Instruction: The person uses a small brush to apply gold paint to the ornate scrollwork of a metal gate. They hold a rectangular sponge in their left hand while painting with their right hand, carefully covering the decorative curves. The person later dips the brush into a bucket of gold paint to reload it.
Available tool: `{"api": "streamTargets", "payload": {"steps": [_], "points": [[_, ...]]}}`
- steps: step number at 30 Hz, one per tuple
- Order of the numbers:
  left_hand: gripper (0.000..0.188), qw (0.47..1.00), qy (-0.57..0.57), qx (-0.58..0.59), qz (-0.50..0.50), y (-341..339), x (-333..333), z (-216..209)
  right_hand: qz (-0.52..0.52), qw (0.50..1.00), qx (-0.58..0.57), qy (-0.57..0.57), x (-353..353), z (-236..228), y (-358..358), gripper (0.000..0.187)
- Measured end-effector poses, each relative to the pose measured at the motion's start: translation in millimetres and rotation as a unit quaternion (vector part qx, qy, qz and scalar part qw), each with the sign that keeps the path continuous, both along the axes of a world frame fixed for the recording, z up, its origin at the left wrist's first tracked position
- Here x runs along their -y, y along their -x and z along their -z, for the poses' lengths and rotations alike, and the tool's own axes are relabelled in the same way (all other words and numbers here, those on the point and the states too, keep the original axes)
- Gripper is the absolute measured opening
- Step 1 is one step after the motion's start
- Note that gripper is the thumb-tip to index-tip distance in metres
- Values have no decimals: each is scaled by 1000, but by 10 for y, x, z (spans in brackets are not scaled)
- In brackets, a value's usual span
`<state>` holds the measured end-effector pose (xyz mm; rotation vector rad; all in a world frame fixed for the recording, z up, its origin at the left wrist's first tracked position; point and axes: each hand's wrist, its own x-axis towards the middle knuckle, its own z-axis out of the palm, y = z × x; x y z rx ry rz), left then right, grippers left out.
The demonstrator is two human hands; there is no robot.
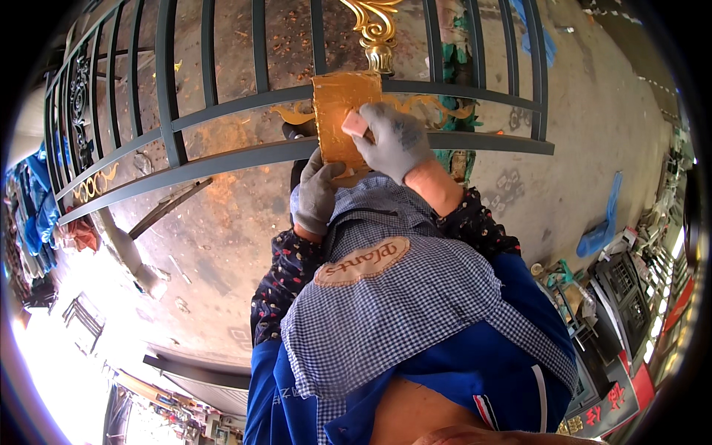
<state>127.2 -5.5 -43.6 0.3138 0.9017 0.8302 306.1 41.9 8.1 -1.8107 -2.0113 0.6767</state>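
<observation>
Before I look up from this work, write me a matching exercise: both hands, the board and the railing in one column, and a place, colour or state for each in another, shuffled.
Column one:
1. Left hand
2. Right hand
3. Board
4. Railing

Column two:
A. Has dark grey bars
B. Grips a small pink block
C. Has a flat, gold-coloured face
D. Is at the board's lower left corner

Right pairs: 1-D, 2-B, 3-C, 4-A.
</observation>
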Motion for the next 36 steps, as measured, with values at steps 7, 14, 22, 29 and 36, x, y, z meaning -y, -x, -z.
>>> {"api": "streamTargets", "payload": {"steps": [7,14,22,29,36], "points": [[42,999,25,-5,-32,62,-3,35,75,995,-58,-33,309,5,-317,26],[43,997,23,-29,-63,226,13,62,298,955,2,-1,481,953,-1422,29],[44,994,39,-85,-54,296,-34,14,386,916,66,87,261,1323,-1464,31],[43,994,39,-85,-54,263,-133,-32,353,926,65,119,93,1274,-1178,28],[43,994,41,-84,-60,306,-199,-29,300,946,88,81,71,1223,-1011,29]]}}
